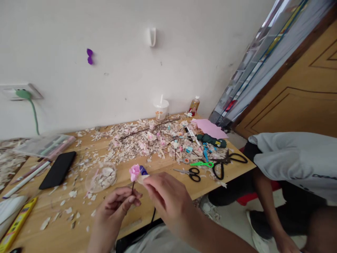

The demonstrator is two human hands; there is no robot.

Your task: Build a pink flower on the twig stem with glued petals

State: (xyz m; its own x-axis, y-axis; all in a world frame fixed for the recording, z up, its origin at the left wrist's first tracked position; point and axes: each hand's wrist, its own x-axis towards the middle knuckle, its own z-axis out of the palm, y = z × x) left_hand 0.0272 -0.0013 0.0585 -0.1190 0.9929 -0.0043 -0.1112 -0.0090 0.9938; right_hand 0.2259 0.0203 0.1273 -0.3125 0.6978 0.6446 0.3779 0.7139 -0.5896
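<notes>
My left hand [116, 207] pinches the thin dark stem of a small pink paper flower [134, 172], holding it upright above the wooden table's [163, 168] front edge. My right hand [168, 196] is closed on a small white tube with a blue cap [143, 174], its tip against the flower. Both hands hover close together just in front of me.
Paper scraps and thin twigs [147, 138] cover the table's middle. A clear dish [104, 177], black phone [58, 169], pens, several scissors [193, 173], pink sheet [209, 127], plastic cup [161, 109] and small bottle [194, 105] lie around. Another person [292, 168] sits at the right.
</notes>
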